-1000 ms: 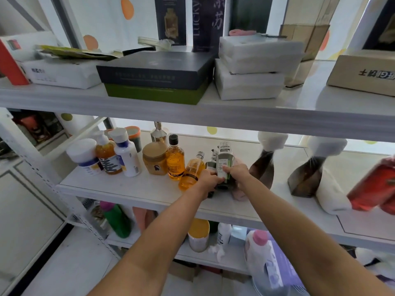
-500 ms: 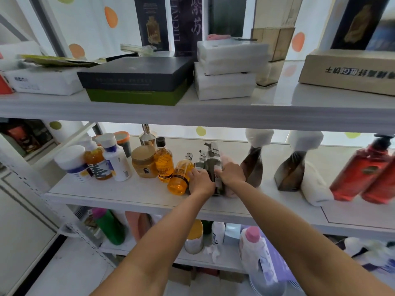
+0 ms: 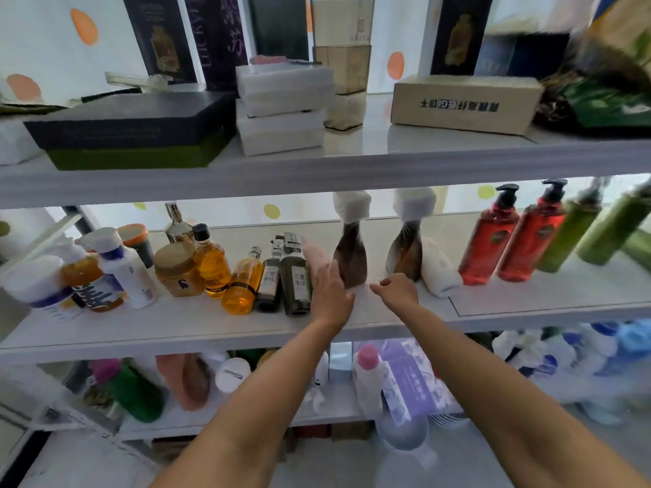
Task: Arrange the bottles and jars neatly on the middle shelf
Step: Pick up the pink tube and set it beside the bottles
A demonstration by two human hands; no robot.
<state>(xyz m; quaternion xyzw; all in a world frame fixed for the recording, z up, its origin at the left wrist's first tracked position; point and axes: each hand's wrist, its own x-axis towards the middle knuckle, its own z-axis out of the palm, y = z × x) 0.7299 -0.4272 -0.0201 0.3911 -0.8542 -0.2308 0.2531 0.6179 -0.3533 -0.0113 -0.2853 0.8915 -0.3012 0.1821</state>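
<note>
In the centre of the frame, the left hand (image 3: pixel 331 294) reaches onto the middle shelf (image 3: pixel 176 332). Its fingers (image 3: pixel 326 272) are straight and released, lying against a pink tube (image 3: pixel 313 253) just right of a dark green bottle (image 3: pixel 297 281). The right hand (image 3: pixel 396 292) hovers near it over the shelf, fingers loosely curled and grasping nothing. Behind the hands stand two white-capped bottles: the left brown bottle (image 3: pixel 350 257) just beside the left fingertips, and the right brown bottle (image 3: pixel 405 250) just above the right hand. Further left stand an amber bottle (image 3: pixel 243 283) and a tan-lidded jar (image 3: pixel 178 271). Two red pump bottles (image 3: pixel 488 237) stand at the right.
</note>
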